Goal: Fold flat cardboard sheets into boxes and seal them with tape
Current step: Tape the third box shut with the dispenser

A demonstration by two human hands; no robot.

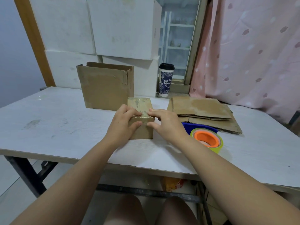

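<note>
A small closed cardboard box [140,106] sits in the middle of the white table [56,120], with shiny tape along its top seam and over its near edge. My left hand [123,122] grips the box's near left corner, fingers on top and thumb on the front face. My right hand [165,122] touches the near right corner, fingertips on the taped top edge and thumb against the front. A tape dispenser [207,137] with a blue body, orange core and yellowish tape roll lies just right of my right wrist. A pile of flat cardboard sheets [204,111] lies further right.
A larger open cardboard box [106,85] stands behind the small one. A lidded paper cup [165,79] stands on the window ledge at the back. White boxes [97,26] are stacked against the wall. A pink curtain [251,51] hangs at the right.
</note>
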